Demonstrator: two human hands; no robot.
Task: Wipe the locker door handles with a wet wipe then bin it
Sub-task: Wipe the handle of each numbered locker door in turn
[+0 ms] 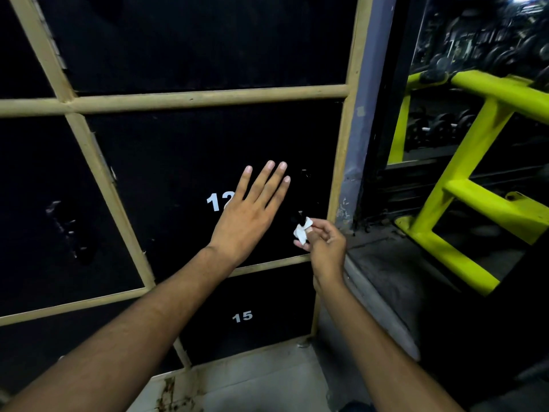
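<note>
Wipe (302, 230) at the handle (300, 217) of the locker door (178, 173)
Left hand (249, 215) flat on the door; right hand (323, 242) pinches the wipe

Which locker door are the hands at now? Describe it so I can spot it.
On the black locker bank with tan framing, take the rightmost column, beside the yellow-green rack. The door sits above door 15, with the left hand flat on it and the right hand pinching the white wet wipe at its right edge. It alone shows a white 12, partly covered.
</note>
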